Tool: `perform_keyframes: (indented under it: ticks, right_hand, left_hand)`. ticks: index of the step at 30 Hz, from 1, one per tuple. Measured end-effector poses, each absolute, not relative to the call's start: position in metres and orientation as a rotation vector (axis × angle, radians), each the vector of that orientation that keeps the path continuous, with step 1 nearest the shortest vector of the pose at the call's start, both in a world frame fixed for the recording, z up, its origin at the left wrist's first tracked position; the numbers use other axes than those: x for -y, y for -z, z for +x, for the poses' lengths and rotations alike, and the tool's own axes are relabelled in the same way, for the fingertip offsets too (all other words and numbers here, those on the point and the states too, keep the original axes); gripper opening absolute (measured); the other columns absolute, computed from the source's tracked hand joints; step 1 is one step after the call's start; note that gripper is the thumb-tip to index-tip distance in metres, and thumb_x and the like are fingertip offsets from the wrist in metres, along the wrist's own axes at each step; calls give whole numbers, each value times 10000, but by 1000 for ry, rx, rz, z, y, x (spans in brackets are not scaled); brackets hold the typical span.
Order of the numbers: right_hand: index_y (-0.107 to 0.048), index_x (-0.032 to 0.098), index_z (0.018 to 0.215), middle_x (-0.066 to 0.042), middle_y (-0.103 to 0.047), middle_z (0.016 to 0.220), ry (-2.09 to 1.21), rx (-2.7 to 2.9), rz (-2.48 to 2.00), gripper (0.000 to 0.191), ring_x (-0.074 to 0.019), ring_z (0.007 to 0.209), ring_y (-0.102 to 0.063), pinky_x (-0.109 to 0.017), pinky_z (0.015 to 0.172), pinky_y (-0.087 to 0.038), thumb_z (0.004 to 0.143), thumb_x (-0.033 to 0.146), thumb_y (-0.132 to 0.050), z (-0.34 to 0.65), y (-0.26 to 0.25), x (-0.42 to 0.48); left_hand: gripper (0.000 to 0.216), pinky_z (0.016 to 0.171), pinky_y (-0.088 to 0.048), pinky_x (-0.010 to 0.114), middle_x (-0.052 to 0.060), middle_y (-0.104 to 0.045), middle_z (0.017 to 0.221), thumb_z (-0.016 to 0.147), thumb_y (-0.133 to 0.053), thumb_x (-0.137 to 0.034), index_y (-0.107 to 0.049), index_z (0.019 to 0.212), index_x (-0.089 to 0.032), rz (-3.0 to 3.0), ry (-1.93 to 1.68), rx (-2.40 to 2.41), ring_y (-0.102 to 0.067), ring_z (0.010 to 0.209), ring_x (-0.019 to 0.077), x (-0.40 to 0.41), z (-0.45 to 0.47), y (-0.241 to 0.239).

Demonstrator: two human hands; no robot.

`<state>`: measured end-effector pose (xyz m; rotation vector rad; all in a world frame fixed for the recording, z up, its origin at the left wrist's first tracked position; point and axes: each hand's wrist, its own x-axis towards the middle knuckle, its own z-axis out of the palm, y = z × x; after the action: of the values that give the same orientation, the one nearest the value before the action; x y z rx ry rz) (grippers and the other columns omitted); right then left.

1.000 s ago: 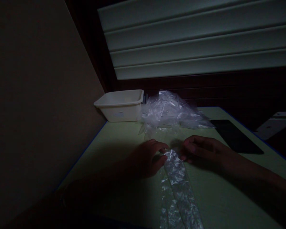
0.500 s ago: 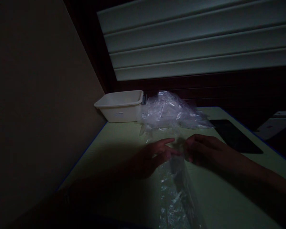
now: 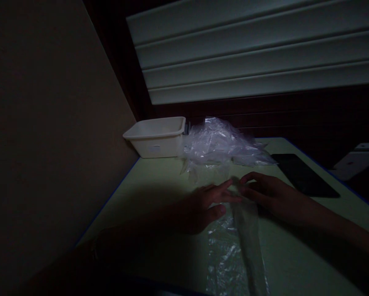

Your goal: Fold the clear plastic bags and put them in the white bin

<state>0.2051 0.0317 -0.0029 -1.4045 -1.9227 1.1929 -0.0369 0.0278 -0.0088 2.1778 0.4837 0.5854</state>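
Note:
A clear plastic bag (image 3: pixel 226 255) lies lengthwise on the pale green table, its near end running out of view at the bottom. Its right part (image 3: pixel 249 242) looks like a layer turned outward. Across the bag's far end rests my left hand (image 3: pixel 213 203), fingers spread and touching the film. My right hand (image 3: pixel 269 195) has thumb and fingers drawn together at the far right corner, pinching the film there. Behind both hands sits a heap of crumpled clear plastic bags (image 3: pixel 223 142). The room is dim, so the fingertips are hard to make out.
A white plastic tub (image 3: pixel 156 144) stands at the back left against the wall. On the right lies a dark flat tablet-like slab (image 3: pixel 304 174). Beyond the table's right edge is a light device (image 3: pixel 354 162). Slatted panels rise behind.
My left hand has slid right along the bag's far end. The bag's right layer now spreads wider to the right, and my right hand has moved slightly.

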Motion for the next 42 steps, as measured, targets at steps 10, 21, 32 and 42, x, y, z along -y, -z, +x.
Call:
perform_keyframes:
  ticks: [10, 21, 32, 42]
  right_hand:
    - [-596, 170, 955, -80, -674, 855, -1066, 2119, -1378, 185, -210, 726, -626, -328, 630, -483, 866, 322, -543, 216, 3, -34]
    - [-619, 177, 968, -72, -695, 863, -1011, 2129, -1422, 216, -219, 744, -645, -320, 631, -496, 862, 347, -538, 215, 4, -34]
    - [-623, 171, 975, -85, -697, 894, -985, 2143, -1410, 220, -218, 765, -651, -327, 655, -503, 866, 343, -541, 214, 5, -35]
    - [-611, 175, 966, -76, -685, 868, -969, 2149, -1416, 214, -212, 752, -637, -324, 643, -498, 893, 351, -514, 214, 3, -32]
  left_hand:
    - [229, 748, -468, 289, 71, -673, 951, 913, -452, -250, -634, 1000, -143, 2413, -603, -1023, -617, 830, 167, -31, -48, 5]
    - [151, 601, -371, 239, 6, -590, 742, 840, -543, -311, -588, 788, -177, 2481, -343, -1286, -526, 662, 133, -26, -54, 5]
    - [71, 653, -367, 242, 6, -556, 678, 757, -620, -189, -584, 705, -156, 2532, -490, -1110, -504, 679, 132, -27, -46, 19]
    - [29, 680, -391, 249, 11, -587, 769, 788, -578, -170, -553, 776, -161, 2497, -566, -1183, -525, 744, 139, -27, -49, 17]
